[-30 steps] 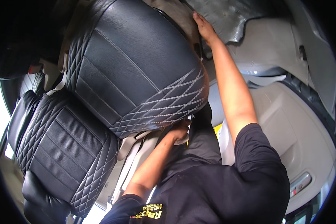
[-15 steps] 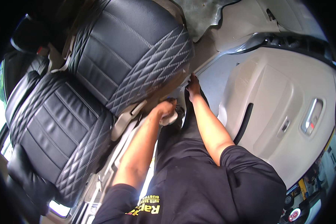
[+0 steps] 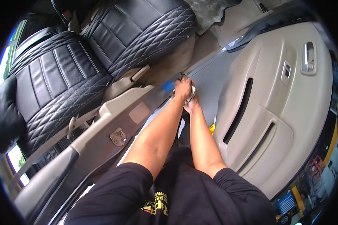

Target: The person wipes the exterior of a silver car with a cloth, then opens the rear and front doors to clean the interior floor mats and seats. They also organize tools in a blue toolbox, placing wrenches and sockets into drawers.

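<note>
and here we are in the open doorway, both arms stretched forward and both hands together out front. our left hand (image 3: 183, 89) is curled tight over a bunched pale cloth (image 3: 192, 95), and our right hand (image 3: 192, 105) sits right up against the lower end of it. the right fingers are tucked behind the bundle, so we can't fairly tell whether they're closed on it or just cupping it. the cloth itself is pinched in close between the two hands, above the gap where the grey ground (image 3: 211, 79) shows, with a blue patch (image 3: 168, 86) just left of our left hand.

so where could this go wrong? we reckon the loose folds are the weak spot: if the left hand eases off while the right is only cupping, the cloth could drop onto that ground and pick up grit. then any wipe across the beige door panel (image 3: 276, 93) or the black quilted seat (image 3: 154, 32) might leave scratches. watch that blue patch too; if it's only stuck on, a knuckle rubbing past could lift its edge. and the metal striker (image 3: 118, 137) juts from the pillar (image 3: 95, 155) beside our left forearm: a careless pull back, drifting wide, could scrape the skin on it.
</note>
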`<action>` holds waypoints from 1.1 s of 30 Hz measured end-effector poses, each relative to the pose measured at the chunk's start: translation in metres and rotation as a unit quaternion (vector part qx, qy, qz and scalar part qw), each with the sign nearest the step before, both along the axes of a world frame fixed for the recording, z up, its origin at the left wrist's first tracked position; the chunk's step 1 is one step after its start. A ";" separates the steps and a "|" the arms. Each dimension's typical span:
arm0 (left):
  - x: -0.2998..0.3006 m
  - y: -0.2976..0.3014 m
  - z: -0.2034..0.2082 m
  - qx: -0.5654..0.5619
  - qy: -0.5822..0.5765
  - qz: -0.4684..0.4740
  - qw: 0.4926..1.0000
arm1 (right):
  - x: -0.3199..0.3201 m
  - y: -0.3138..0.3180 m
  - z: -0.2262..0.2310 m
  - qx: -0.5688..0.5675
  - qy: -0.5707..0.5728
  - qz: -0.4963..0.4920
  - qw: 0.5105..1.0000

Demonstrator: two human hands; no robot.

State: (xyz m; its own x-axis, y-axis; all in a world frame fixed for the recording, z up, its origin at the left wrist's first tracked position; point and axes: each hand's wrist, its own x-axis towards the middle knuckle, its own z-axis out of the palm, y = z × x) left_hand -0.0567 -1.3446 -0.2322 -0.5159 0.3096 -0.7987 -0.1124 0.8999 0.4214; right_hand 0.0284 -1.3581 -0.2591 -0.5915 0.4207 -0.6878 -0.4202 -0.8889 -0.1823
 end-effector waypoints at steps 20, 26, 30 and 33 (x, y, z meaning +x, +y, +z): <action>0.067 -0.386 0.116 0.149 -0.120 -0.280 0.941 | 0.105 -0.276 0.080 0.032 -0.143 0.269 0.952; 0.027 -0.473 0.150 0.143 -0.301 -0.381 0.862 | 0.205 -0.345 0.149 0.192 -0.202 0.213 0.936; -0.015 -0.551 0.108 0.054 -0.251 -0.292 0.921 | 0.301 -0.358 0.160 0.107 -0.212 -0.036 0.971; -0.054 -0.629 0.047 -0.044 -0.276 -0.152 0.948 | 0.364 -0.367 0.176 0.127 -0.229 -0.237 0.936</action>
